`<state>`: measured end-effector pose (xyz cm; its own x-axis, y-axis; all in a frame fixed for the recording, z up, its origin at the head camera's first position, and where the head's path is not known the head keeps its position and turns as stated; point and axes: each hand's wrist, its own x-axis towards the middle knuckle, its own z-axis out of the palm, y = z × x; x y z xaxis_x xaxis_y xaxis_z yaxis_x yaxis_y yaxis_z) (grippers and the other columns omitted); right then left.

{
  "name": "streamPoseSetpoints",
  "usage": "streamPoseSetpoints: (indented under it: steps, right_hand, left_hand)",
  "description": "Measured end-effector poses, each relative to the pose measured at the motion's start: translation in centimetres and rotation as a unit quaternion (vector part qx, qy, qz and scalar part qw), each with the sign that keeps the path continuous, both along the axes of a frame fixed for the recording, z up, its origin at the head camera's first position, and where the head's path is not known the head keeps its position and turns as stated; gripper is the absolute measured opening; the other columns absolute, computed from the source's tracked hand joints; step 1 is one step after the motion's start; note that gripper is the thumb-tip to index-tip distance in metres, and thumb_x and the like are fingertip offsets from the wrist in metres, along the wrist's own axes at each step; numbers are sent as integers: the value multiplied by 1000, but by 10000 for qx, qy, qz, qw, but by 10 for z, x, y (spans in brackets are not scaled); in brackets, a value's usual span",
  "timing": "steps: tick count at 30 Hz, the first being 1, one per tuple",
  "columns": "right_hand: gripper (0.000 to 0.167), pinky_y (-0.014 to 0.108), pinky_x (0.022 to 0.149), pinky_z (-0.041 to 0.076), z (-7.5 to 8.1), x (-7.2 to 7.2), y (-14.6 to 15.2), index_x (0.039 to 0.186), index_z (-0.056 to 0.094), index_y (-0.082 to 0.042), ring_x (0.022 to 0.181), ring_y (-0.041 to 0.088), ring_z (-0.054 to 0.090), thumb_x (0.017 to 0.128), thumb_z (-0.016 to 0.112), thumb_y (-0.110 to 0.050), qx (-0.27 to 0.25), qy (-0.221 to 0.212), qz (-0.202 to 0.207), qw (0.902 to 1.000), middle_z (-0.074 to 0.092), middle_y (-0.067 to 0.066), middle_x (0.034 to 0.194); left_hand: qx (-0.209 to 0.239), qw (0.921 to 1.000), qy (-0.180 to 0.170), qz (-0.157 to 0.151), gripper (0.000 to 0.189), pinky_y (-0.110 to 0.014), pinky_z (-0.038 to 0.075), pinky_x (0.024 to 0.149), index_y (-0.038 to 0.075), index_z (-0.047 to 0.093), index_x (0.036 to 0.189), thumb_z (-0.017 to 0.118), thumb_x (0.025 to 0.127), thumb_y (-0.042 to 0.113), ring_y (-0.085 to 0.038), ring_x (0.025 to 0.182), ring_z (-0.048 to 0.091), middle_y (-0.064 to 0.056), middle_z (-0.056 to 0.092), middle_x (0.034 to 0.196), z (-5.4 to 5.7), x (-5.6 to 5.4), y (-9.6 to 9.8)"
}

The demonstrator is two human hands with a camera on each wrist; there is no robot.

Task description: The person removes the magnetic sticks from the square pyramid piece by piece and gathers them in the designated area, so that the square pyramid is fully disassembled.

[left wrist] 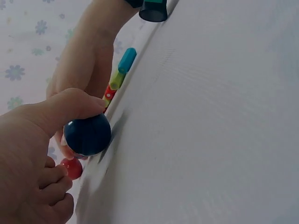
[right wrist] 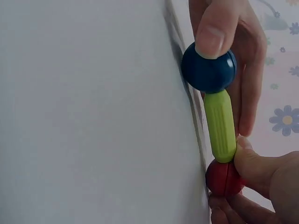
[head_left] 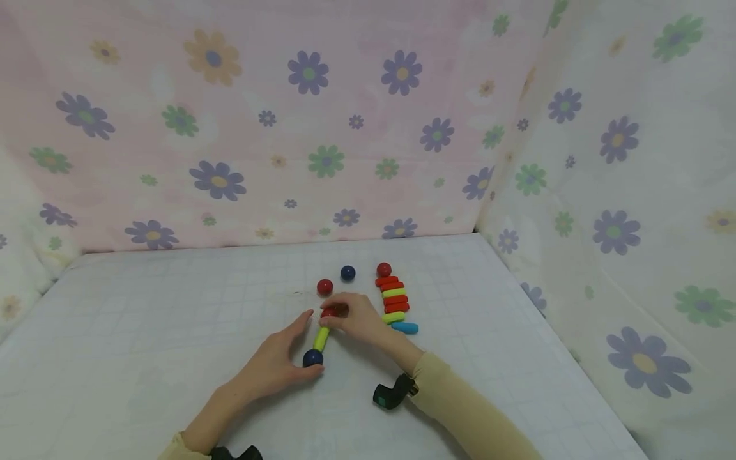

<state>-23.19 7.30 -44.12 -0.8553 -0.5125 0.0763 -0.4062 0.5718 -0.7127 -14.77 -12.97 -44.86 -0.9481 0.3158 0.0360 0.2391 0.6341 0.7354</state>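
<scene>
In the head view my left hand [head_left: 270, 364] holds a dark blue ball [head_left: 312, 358], its thumb pressed on the ball's near side. A yellow-green magnetic-style rod [right wrist: 219, 126] joins that ball to a red ball [right wrist: 224, 177], making a short straight piece. My right hand [head_left: 359, 319] pinches the red ball between thumb and fingers. Seen from the right wrist, the rod's ends meet both balls in one line. The left thumb [left wrist: 77, 105] lies over the blue ball [left wrist: 88, 135] in the left wrist view, where the rod is hidden.
Beyond the hands lie a loose red ball [head_left: 324, 287], a dark blue ball [head_left: 347, 273] and another red ball [head_left: 384, 269]. A column of red and yellow-green rods [head_left: 395, 299] runs toward a blue rod [head_left: 405, 328]. A white cloth covers the table [head_left: 144, 332]; flowered curtains [head_left: 259, 140] surround it.
</scene>
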Motion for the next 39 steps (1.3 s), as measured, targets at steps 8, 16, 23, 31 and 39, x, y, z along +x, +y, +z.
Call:
streamPoseSetpoints:
  steps: [8,16,23,31,39]
  right_hand:
    - [33,21,80,53,2,7,25,110,73,-14,88,9,60,82,83,-30,11,-12,-127,9999,69,-9,96]
    - [34,23,78,53,2,19,41,105,71,-15,87,10,57,78,87,-29,248,372,-64,9990,66,-10,94]
    - [31,22,75,52,2,28,49,102,70,-17,86,9,56,79,86,-31,282,583,-40,9979,64,-13,91]
    - [26,21,74,52,-3,32,53,102,69,-20,85,8,55,83,83,-31,268,686,-14,9973,62,-14,89]
    - [24,21,74,51,-4,33,53,102,70,-17,84,7,56,83,82,-28,177,719,48,9972,62,-14,88]
  left_hand:
    - [-23,9997,-213,104,98,-54,36,115,16,37,156,86,75,42,-31,145,40,-7,45,155,3,-2,-6]
    - [116,9994,-287,164,86,-52,34,117,16,45,151,85,78,36,-27,145,40,1,52,150,4,-3,-10]
    - [374,9986,-45,377,71,-47,41,113,14,56,143,85,79,30,-25,135,53,0,64,136,2,-4,-11]
    - [895,9941,8,616,50,-33,54,98,14,67,124,86,79,25,-14,108,67,3,71,116,-4,-3,-9]
    - [1167,9912,-49,621,39,-27,55,95,14,69,117,84,82,19,-11,104,67,3,71,111,-6,-1,-8]
